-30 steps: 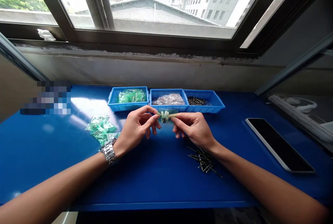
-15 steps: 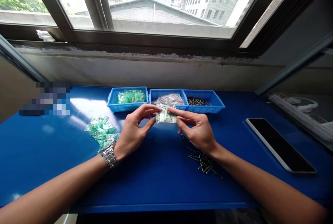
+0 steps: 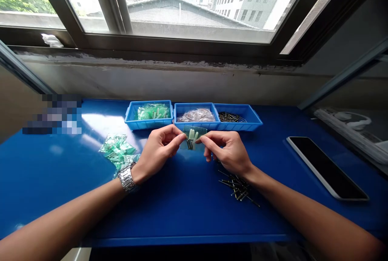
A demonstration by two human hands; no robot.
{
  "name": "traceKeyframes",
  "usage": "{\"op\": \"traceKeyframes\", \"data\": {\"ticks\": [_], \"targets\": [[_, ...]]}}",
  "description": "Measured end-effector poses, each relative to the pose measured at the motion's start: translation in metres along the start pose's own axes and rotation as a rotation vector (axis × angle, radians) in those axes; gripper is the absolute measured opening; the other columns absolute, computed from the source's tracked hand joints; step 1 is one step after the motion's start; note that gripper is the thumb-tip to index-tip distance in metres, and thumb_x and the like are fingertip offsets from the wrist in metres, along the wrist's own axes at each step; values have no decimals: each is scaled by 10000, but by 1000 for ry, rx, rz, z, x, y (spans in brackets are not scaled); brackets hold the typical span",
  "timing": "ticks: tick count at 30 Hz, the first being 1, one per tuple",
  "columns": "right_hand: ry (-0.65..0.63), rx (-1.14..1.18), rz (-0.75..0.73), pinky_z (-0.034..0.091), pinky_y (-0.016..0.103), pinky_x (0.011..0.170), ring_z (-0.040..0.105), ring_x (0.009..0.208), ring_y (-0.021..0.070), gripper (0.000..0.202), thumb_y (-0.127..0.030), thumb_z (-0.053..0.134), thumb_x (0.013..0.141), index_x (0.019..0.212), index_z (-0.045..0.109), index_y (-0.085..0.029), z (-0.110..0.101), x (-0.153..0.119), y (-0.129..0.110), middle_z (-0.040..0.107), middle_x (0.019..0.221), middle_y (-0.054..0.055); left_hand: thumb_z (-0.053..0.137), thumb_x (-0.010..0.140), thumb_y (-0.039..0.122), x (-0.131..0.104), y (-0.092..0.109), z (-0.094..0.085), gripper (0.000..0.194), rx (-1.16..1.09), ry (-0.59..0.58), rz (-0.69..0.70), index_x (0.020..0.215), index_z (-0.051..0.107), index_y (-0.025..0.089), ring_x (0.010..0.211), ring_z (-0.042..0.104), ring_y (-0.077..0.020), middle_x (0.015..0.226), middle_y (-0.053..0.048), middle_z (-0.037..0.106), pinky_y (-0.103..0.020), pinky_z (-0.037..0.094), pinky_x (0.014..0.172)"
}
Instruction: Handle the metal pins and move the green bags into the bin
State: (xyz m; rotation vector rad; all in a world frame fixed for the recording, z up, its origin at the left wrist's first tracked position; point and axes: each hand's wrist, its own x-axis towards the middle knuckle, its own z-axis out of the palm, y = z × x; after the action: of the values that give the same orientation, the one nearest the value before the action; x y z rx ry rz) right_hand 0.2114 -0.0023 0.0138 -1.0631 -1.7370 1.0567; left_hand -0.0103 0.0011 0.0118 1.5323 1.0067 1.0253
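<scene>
A small clear bag (image 3: 195, 132) with pale plugs and dark screws inside hangs between my hands, above the blue table. My left hand (image 3: 159, 147) pinches its left edge between thumb and fingers, and a metal watch sits on that wrist. At the right edge, my right hand (image 3: 228, 151) grips the bag the same way. Loose dark screws (image 3: 239, 188) lie on the table just below my right hand. Left of my left hand is a pile of filled bags with green tint (image 3: 118, 149).
Three blue bins stand along the back: green packets in the left bin (image 3: 148, 124), clear packets in the middle bin (image 3: 197, 126), dark screws in the right bin (image 3: 253, 121). A phone (image 3: 327, 168) lies at the right on the blue table (image 3: 169, 212). Behind is a window.
The bag, crumpled before, is now spread flatter and more upright, so its plugs and screws show. Both hands have shifted their fingers to pinch its side edges.
</scene>
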Motion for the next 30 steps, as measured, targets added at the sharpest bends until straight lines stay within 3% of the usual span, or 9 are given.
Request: {"op": "traceKeyframes", "data": {"ticks": [3, 8, 13, 15, 18, 22, 26, 28, 30], "targets": [[-20, 1, 24, 476, 220, 456, 594, 439, 106, 319, -416, 665, 973, 797, 768, -171, -1, 0, -2, 645, 544, -18, 684, 952, 486, 1, 0, 0, 357, -71, -34, -63, 837, 583, 163, 464, 398, -67, 557, 52, 489, -166, 315, 428], [-8, -2, 21, 474, 235, 471, 559, 420, 105, 335, -440, 658, 974, 832, 787, -166, -1, 0, -2, 619, 516, -23, 690, 954, 469, 0, 1, -1, 351, -104, -22, -69, 835, 563, 164, 417, 364, -49, 502, 69, 470, -148, 299, 404], [28, 40, 21, 483, 239, 431, 594, 406, 115, 308, -442, 679, 966, 982, 826, -171, 0, 1, 1, 681, 557, -3, 650, 987, 445, 0, 1, 0, 302, -60, -6, -24, 892, 580, 166, 455, 556, -100, 583, 11, 628, -165, 392, 393], [44, 59, 18, 496, 244, 413, 677, 477, 147, 302, -432, 697, 954, 1072, 822, -183, 1, 1, 1, 772, 725, 46, 642, 995, 418, 0, 0, 0, 268, -37, 2, 32, 944, 613, 157, 605, 679, -148, 746, -46, 718, -196, 501, 468], [64, 26, -14, 539, 258, 428, 789, 733, 235, 329, -382, 709, 946, 1225, 776, -222, 1, 1, 2, 807, 1056, 102, 668, 976, 340, 0, -1, -1, 212, 2, 29, 123, 1091, 656, 163, 969, 742, -216, 1098, -103, 737, -284, 637, 743], [73, -11, -48, 577, 266, 465, 797, 901, 271, 363, -340, 678, 965, 1310, 728, -241, 0, 1, 2, 778, 1186, 101, 659, 971, 262, 1, -3, -3, 219, 51, 62, 170, 1179, 657, 193, 1195, 670, -237, 1278, -97, 681, -351, 593, 980], [50, 0, -30, 550, 248, 461, 765, 665, 200, 274, -394, 700, 954, 1109, 810, -197, 0, 1, 1, 807, 870, 67, 658, 982, 341, 0, -1, -3, 174, 129, 37, 149, 1018, 682, 172, 916, 686, -193, 1003, -62, 716, -284, 561, 799], [-4, -18, -7, 507, 233, 439, 661, 471, 135, 274, -406, 681, 968, 899, 813, -176, -1, 0, 0, 729, 637, 16, 645, 988, 395, -2, 2, -2, 253, 206, 33, 135, 892, 669, 163, 763, 611, -163, 841, -35, 671, -263, 497, 702], [-30, -43, 3, 467, 222, 423, 585, 400, 105, 363, -424, 632, 996, 780, 774, -169, -1, 0, -1, 661, 546, -8, 637, 989, 416, -2, 5, -3, 293, 257, 46, 152, 843, 656, 163, 729, 557, -157, 796, -27, 637, -263, 457, 685]]}}
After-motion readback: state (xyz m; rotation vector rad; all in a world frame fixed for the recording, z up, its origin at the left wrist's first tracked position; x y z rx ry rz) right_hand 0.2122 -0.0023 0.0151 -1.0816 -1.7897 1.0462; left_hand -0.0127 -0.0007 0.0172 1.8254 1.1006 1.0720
